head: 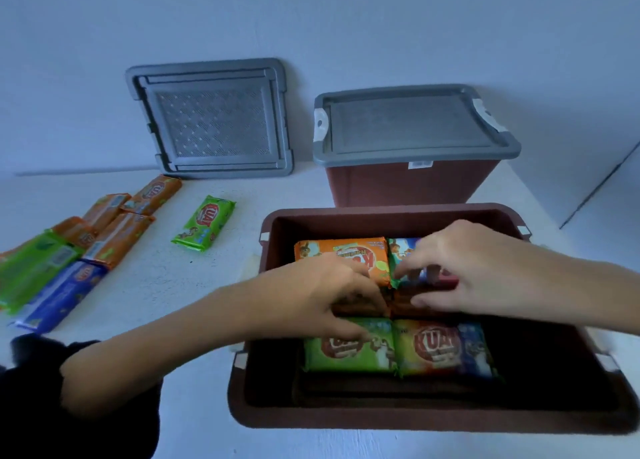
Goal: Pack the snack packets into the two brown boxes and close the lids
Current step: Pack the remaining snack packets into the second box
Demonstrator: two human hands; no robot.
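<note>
Reaching into the open brown box (398,211), the L hand (322,296) has its fingers curled over the far edge of the mid-row left pkt (360,308) and its thumb on the near side, so it is gripping that pkt. The R hand (464,268) is just beside it. Its fingers are bent, tips down on the blue-green pkt (403,251), and its thumb lies along the mid-row right pkt (405,301). Grip or press: cannot tell, the frame is blurred there.

Box contents: pkts lie flat, two across in three rows.
- Far row: orange pkt (346,251) on the left, blue-green pkt on the right.
- Mid row: mostly under the hands.
- Near row: green pkt (346,351) on the left, multicolour pkt (446,348) on the right, touching side by side.
- Bare box floor shows at the near end.

Outside the box, on the white table (194,320):
- A lone green pkt (204,223) lies left of the open box, apart from it.
- Further left is a cluster of loose pkts, touching or overlapping: orange pkts (119,239), a green-wrapped pkt (31,271) and a blue pkt (59,296).

The closed brown box (408,185) stands just behind the open one. Its grey lid (408,126) is on, w/ white latches at both ends. A loose grey lid (214,119) leans upright against the wall, left of the closed box. A dark sleeve (34,406) covers the L arm.
</note>
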